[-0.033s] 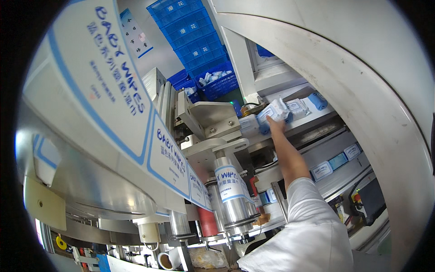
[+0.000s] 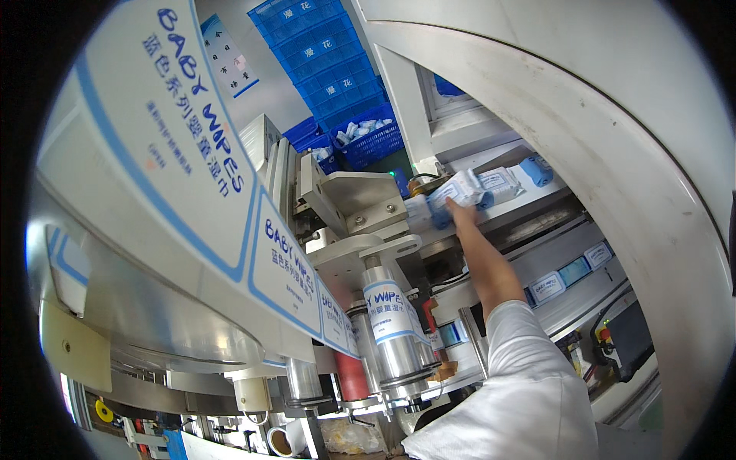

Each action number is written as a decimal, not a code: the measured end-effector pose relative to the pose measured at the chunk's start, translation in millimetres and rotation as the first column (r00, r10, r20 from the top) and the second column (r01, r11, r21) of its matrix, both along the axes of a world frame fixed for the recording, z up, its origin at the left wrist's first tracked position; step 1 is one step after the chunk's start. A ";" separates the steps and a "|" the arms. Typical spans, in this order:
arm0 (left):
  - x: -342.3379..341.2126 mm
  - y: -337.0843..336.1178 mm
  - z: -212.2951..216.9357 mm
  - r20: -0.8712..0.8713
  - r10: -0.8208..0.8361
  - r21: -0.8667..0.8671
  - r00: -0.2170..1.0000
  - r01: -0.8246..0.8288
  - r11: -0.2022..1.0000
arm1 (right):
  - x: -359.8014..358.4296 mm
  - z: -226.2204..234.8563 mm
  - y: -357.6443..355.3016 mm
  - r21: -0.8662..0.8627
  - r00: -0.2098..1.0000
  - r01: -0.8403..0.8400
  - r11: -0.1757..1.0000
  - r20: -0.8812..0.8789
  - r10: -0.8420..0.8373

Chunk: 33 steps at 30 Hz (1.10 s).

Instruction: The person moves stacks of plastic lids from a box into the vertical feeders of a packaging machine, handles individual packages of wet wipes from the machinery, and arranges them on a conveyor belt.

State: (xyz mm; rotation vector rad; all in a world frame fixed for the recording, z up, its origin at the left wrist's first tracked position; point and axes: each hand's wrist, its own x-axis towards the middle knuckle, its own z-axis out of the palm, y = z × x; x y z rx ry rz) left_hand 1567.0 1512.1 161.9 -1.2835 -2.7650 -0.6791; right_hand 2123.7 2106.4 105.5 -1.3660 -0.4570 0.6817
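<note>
At the ledge (image 2: 530,201), arm (image 2: 491,268) outstretched, right hand (image 2: 461,212) gripping packet (image 2: 463,187)

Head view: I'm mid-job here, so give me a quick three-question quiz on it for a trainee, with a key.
1. Which is the visible hand touching: a) a red roller, b) a white pack, c) a yellow reel?
2. True or false: two hands show in this view.
3. Fill in: at the back, loose packs lie in a ___ crate.

Key: 1 b; 2 false, only one shows; 3 blue.

Blue crates (image 2: 318,67) beside a poster (image 2: 228,57)
</note>
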 end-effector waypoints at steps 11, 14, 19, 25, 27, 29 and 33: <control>10.7 -8.8 23.2 -0.518 -0.216 -0.276 0.827 0.077 0.958 | -40.7 -4.9 -28.1 -0.336 0.769 -0.636 0.695 -0.348 0.536; 17.0 -0.4 28.3 -0.420 -0.188 -0.268 0.888 0.077 0.960 | -18.6 18.9 -59.9 -0.011 0.771 -0.596 0.803 -0.287 0.569; 9.1 -6.9 17.1 -0.522 -0.227 -0.227 0.822 0.123 0.966 | -28.7 96.7 -146.1 0.557 0.925 0.023 0.830 -0.327 0.194; -0.5 -18.8 3.0 0.020 -0.313 0.403 0.949 0.279 0.872 | -143.1 190.9 -352.1 0.754 0.980 0.033 0.657 -0.154 0.128; -1.4 -45.0 12.6 0.008 -0.478 0.411 0.878 0.433 0.802 | -207.6 191.4 -412.7 0.788 0.954 -0.244 0.565 0.091 0.284; -4.0 -83.4 22.5 -0.032 -0.611 0.435 0.791 0.562 0.704 | -280.7 197.3 -472.1 0.707 0.861 -0.446 0.549 0.170 0.480; -49.6 -177.3 27.2 -0.049 -0.681 0.403 0.730 0.639 0.655 | -410.9 189.6 -549.7 0.526 0.387 -0.813 0.250 0.166 0.907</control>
